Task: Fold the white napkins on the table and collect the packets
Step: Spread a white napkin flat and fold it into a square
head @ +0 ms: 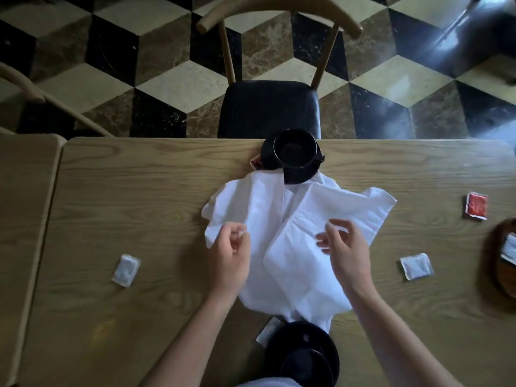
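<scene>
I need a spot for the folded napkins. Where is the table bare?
Bare wood lies left of the white packet on the wooden table, and between the white napkins and red packet. The middle is crowded: napkins, black cup.

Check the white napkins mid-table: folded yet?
Not folded. The white napkins lie loose and rumpled, overlapping, one edge against the far black saucer. The left hand and right hand hover over them.

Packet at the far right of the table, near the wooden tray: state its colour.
Red, with pale torn-looking edges; the packet shows clearly in the head view.
</scene>
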